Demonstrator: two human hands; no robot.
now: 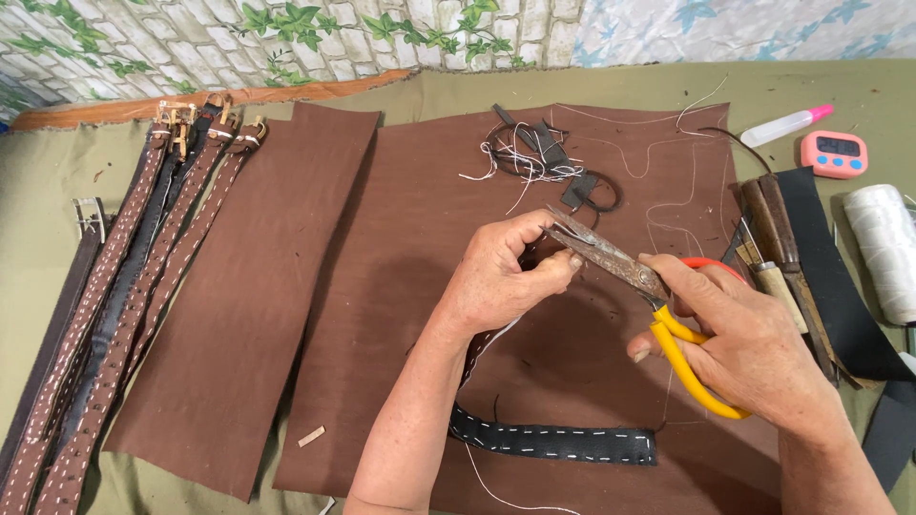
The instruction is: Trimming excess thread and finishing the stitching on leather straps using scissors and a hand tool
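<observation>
Right above the middle of the brown leather sheet (401, 286), the whole thing comes down to how the scissors (630, 286) are lined up against the strap end. The scissors are held in the right hand (744, 353), fingers closed through the yellow handle loops, so that grip is pressed together around the handles. The rusty blades run on a diagonal, up and to the left from that hand, and the tips end up right at the left hand (501, 277).

The left hand's grip is pinched shut on the end of the black stitched strap (553, 443), thumb and fingertips squeezed together just under the blades. Exactly what sits between the blades can't be made out, since it's hidden by the fingers. From the pinch the strap is seen dropping down behind the left wrist and then lying flat along the sheet, its long axis running left to right, roughly crosswise to the scissors.

So the strap end is nearer the left hand, and the blades are pointed straight at it from the right side.

Off to the left a row of finished brown stitched belts (114, 305) is laid out on the bench (57, 172), and a spool of white thread (883, 248) is parked at the far right, well apart from both hands.
</observation>
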